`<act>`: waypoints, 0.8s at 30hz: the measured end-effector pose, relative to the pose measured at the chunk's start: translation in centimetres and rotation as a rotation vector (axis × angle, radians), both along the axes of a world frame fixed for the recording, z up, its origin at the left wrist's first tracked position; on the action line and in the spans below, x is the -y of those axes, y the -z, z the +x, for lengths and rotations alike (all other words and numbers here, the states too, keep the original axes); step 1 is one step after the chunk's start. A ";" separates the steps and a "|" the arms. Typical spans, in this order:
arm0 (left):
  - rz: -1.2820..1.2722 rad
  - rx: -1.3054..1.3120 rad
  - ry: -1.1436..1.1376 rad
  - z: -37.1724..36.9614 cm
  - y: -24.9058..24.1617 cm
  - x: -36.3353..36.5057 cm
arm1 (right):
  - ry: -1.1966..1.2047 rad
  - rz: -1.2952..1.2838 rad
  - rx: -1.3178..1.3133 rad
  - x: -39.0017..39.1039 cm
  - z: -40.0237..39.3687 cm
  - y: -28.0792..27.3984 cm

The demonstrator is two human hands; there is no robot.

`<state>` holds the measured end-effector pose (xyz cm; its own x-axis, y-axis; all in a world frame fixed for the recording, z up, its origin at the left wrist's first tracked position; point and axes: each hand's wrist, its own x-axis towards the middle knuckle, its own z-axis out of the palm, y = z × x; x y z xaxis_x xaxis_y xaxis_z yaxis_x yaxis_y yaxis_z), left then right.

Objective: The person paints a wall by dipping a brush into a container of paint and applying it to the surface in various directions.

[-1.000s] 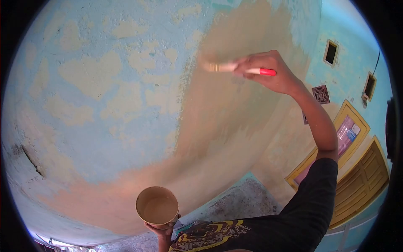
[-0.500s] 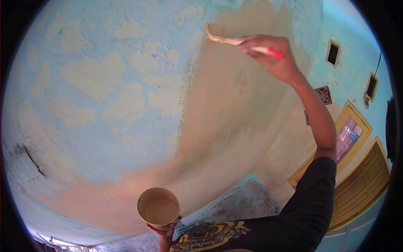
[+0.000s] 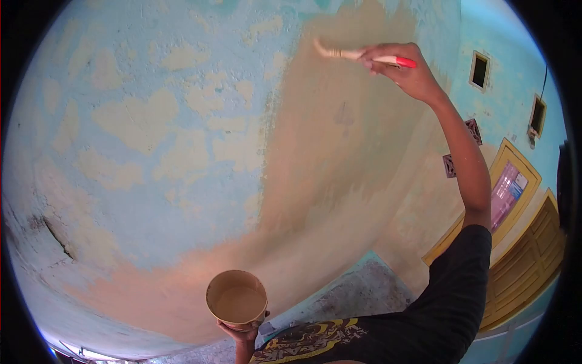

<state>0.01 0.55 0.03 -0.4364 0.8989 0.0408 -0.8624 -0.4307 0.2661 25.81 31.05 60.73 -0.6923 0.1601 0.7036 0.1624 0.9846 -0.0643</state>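
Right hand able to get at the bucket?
Likely yes: the left hand holds the bucket uncovered, and nothing visible blocks the way. The right hand, up by the wall with the brush, must come down.

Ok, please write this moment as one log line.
left grip: holds bucket | right grip: holds brush at wall | wall: partly brown

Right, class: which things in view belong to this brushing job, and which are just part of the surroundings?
Belong to the job:
- brush, in the right hand
- bucket, in the left hand
- partly brown-coated wall

Just surroundings:
- door
- window
- small openings
- patterned vents
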 end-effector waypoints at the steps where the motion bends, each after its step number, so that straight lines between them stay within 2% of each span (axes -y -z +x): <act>1: -0.009 -0.013 0.000 0.0 0.5 0.2 | -0.070 -0.040 -0.049 -0.3 0.2 -0.5; 3: -0.007 0.002 0.009 -0.2 1.1 -0.5 | -0.208 -0.114 -0.135 -1.7 1.2 -2.7; 5: -0.014 0.060 0.035 0.2 0.7 -0.2 | -0.021 0.211 -0.281 -4.3 2.3 -6.7; 6: -0.040 0.089 0.032 0.4 1.2 0.4 | 0.082 0.358 -0.353 -4.1 2.1 -7.0; 9: -0.055 0.128 0.026 0.0 1.5 -0.5 | 0.184 0.455 -0.366 -2.7 -0.4 -4.2; 10: -0.054 0.121 0.033 0.3 0.9 -0.1 | 0.153 0.292 -0.220 -1.3 -1.9 -1.3; 12: -0.075 0.114 0.011 0.9 0.0 0.2 | 0.068 0.448 -0.006 2.0 -2.9 2.6; 15: -0.003 0.069 0.041 -0.3 5.0 0.8 | -0.112 -0.246 0.131 4.1 -1.2 1.8; 20: -0.016 0.069 0.030 -0.3 2.6 -0.5 | -0.007 -0.209 -0.202 -2.7 0.6 -5.7; 22: -0.020 0.074 0.034 -0.3 1.7 -1.2 | -0.007 -0.026 -0.345 -4.3 1.3 -9.6; 24: -0.023 0.081 0.036 -0.5 1.6 -1.2 | 0.057 0.195 -0.449 -4.6 1.5 -10.6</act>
<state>-0.45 1.74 -1.57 -0.4049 0.9142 -0.0144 -0.8962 -0.3937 0.2046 27.30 35.67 71.34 -0.3080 0.0245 0.9511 0.2146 0.9757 0.0443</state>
